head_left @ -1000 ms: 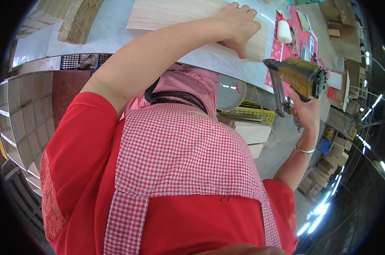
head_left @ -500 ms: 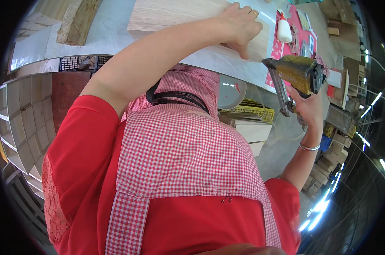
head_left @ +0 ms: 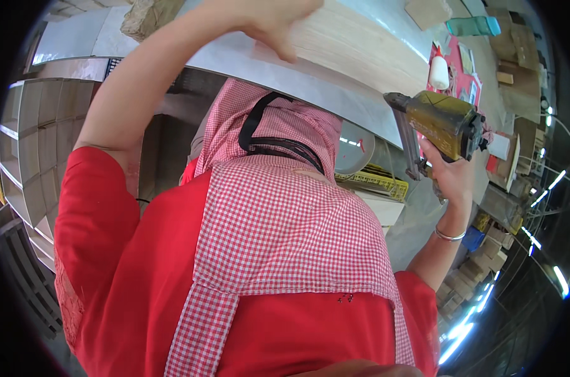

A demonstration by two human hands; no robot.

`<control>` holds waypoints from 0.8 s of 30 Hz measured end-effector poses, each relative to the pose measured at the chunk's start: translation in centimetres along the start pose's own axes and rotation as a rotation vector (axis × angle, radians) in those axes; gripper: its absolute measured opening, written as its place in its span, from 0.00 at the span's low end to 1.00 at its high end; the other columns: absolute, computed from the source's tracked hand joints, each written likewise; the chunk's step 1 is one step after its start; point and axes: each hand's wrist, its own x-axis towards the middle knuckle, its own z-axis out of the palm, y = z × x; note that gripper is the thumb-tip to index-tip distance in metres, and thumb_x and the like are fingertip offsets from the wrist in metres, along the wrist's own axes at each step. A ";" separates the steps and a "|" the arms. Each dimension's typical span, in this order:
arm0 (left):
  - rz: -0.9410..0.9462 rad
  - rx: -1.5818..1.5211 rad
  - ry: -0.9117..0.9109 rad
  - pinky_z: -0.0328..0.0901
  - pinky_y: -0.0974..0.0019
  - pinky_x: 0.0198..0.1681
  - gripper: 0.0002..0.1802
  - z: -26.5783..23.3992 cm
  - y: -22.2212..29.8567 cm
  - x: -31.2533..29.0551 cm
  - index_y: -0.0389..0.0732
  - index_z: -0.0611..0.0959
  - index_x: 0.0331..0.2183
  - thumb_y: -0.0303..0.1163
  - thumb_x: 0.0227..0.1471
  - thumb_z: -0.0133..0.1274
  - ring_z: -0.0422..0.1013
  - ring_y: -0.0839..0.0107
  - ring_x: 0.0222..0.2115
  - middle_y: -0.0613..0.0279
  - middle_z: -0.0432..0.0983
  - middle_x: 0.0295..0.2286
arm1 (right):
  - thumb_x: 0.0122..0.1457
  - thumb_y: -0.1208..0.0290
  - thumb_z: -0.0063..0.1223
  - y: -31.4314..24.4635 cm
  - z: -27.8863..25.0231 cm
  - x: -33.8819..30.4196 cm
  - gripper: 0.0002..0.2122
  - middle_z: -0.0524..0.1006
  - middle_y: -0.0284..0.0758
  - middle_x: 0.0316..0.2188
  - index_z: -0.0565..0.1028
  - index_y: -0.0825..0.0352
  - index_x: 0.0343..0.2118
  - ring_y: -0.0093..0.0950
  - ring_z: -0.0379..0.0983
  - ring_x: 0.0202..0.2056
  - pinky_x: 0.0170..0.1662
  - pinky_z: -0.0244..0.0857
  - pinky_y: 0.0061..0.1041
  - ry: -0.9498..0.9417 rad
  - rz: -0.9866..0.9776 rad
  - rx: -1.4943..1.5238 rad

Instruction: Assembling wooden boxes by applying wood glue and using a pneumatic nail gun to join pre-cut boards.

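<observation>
In my right hand (head_left: 449, 174) is a pneumatic nail gun (head_left: 441, 122) with a yellow body and a long dark magazine, my fingers closed round its handle. Its nose points left, close to the right end of a pale wood-grain board (head_left: 360, 51) on the bench. Over the left part of that board is my left hand (head_left: 269, 22), slightly blurred, its thumb apart and hanging toward the board's near edge. The upper picture edge cuts into this hand, and I cannot tell how firmly it touches the board.
The grey-white bench (head_left: 234, 60) runs across the top. A white glue bottle with a red cap (head_left: 439, 72) stands on its pink-covered right part, near a teal bottle (head_left: 473, 26). A rough wooden block (head_left: 148, 19) lies at left. Below are a yellow crate (head_left: 376, 182) and shelving (head_left: 43, 138).
My left hand has slid left along the board, away from its right end. The nail gun stays in my right hand, nearly in place. The view has shifted slightly.
</observation>
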 end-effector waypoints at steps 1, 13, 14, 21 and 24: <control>0.052 0.028 0.178 0.62 0.46 0.49 0.38 0.2 0.6 -0.2 0.35 0.80 0.39 0.50 0.26 0.68 0.68 0.48 0.46 0.43 0.72 0.41 | 0.54 0.66 0.68 -0.2 0.2 0.2 0.16 0.75 0.25 0.24 0.79 0.68 0.42 0.13 0.62 0.17 0.19 0.56 0.18 -0.011 -0.040 -0.029; -0.148 -0.067 -0.122 0.63 0.47 0.50 0.37 0.6 2.3 3.1 0.36 0.80 0.39 0.49 0.26 0.67 0.67 0.49 0.48 0.43 0.73 0.41 | 0.53 0.76 0.67 -2.4 1.3 0.5 0.21 0.80 0.35 0.42 0.73 0.73 0.49 0.24 0.76 0.42 0.48 0.68 0.24 -0.027 0.171 0.088; -0.148 -0.071 -0.123 0.63 0.47 0.50 0.37 0.6 2.6 2.7 0.36 0.80 0.39 0.49 0.26 0.67 0.67 0.49 0.48 0.43 0.73 0.41 | 0.53 0.76 0.67 -2.4 1.4 0.4 0.21 0.80 0.35 0.42 0.73 0.73 0.49 0.24 0.76 0.42 0.48 0.68 0.24 -0.029 0.174 0.085; -0.161 -0.123 -0.179 0.61 0.43 0.53 0.39 -1.0 2.7 2.8 0.33 0.79 0.41 0.48 0.27 0.68 0.66 0.46 0.51 0.39 0.71 0.44 | 0.54 0.61 0.68 -1.7 1.4 0.5 0.14 0.75 0.24 0.22 0.80 0.67 0.35 0.12 0.64 0.17 0.19 0.54 0.17 0.016 -0.009 -0.051; -0.104 -0.007 0.071 0.59 0.40 0.56 0.39 1.5 2.7 0.8 0.32 0.78 0.42 0.47 0.29 0.69 0.64 0.43 0.53 0.36 0.70 0.46 | 0.54 0.61 0.68 -2.7 1.8 0.8 0.14 0.76 0.24 0.22 0.81 0.67 0.36 0.12 0.64 0.18 0.20 0.55 0.16 0.090 -0.246 -0.165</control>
